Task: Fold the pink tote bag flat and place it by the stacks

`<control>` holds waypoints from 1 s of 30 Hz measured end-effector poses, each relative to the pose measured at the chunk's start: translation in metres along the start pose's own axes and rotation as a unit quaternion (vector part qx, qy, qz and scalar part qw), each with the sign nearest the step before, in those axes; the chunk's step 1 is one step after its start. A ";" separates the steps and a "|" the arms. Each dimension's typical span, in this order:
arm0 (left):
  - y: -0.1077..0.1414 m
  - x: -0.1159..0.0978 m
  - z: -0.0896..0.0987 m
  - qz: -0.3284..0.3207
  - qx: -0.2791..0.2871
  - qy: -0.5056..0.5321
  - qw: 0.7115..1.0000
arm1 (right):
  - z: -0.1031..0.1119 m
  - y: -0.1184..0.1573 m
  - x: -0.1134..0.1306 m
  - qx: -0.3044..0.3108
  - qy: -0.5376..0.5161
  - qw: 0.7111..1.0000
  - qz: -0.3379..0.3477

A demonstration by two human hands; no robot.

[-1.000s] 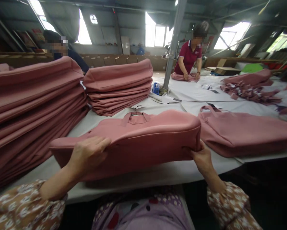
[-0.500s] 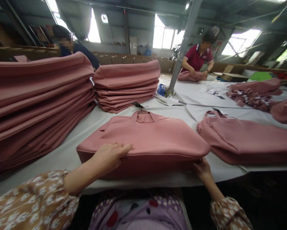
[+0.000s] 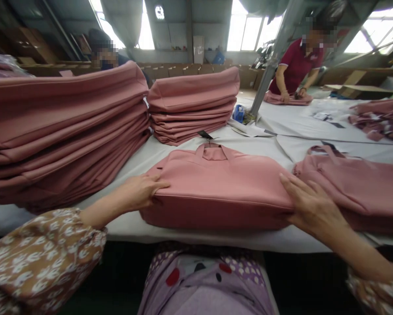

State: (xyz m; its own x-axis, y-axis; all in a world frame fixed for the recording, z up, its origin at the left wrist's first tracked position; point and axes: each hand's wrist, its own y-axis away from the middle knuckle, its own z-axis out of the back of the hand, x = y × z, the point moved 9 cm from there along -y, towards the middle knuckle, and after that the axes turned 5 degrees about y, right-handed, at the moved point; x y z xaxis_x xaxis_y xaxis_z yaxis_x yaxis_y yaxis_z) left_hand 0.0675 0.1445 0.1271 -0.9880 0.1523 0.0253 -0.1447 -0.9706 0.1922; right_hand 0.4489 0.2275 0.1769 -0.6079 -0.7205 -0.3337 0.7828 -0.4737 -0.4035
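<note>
A white worktop carries a tall stack of pink bags at the left. One pink bag lies flat at its near edge. The left hand rests flat on the bag's left corner, the right hand, fingers spread, on its right end.

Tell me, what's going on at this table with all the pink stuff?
A person at a white table has a flat pink bag lying in front of them. Their left hand rests on its left end and their right hand lies open on its right end. Tall stacks of the same bags sit to the left, and another bag lies to the right. Farther back, a co-worker in a maroon shirt bends over more pink fabric.
</note>
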 end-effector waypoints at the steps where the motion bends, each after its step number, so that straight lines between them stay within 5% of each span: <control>1: 0.001 0.000 -0.002 -0.006 -0.006 -0.019 1.000 | -0.009 -0.011 -0.004 0.021 0.007 0.999 0.026; 5: 0.013 -0.007 -0.018 0.008 -0.094 -0.119 0.988 | -0.056 -0.030 -0.016 0.024 0.029 0.997 0.066; 11: 0.046 -0.014 -0.065 0.014 -0.292 -0.136 0.947 | -0.122 0.011 0.001 -0.067 0.040 0.996 0.034; 13: 0.049 -0.010 -0.070 0.005 -0.294 -0.121 0.948 | -0.132 0.021 0.006 -0.071 0.033 0.996 0.042; 16: 0.037 -0.008 -0.045 0.014 -0.236 -0.078 0.968 | -0.135 0.019 -0.002 -0.052 0.010 0.998 0.043; 20: 0.001 -0.048 0.017 -0.002 -0.180 -0.061 0.982 | -0.124 0.003 -0.020 -0.018 -0.017 0.998 0.062; 24: -0.047 -0.098 0.030 -0.092 -0.106 -0.002 0.990 | -0.080 -0.011 -0.015 -0.027 -0.021 0.998 0.061; 27: -0.068 -0.111 0.024 -0.166 -0.063 0.008 0.984 | -0.019 -0.013 0.034 -0.114 -0.060 0.986 0.104; 30: -0.072 -0.112 0.029 -0.227 -0.055 -0.004 0.972 | 0.012 -0.008 0.117 -0.096 -0.166 0.938 0.288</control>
State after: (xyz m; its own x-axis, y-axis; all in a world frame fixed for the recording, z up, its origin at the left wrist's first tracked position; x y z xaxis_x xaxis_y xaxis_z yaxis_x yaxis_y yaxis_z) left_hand 0.1903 0.2027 0.1387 -0.8203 0.5711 -0.0290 -0.5715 -0.8168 0.0785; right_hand 0.3735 0.1407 0.1511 0.0085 -0.9619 -0.2732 0.9116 0.1198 -0.3933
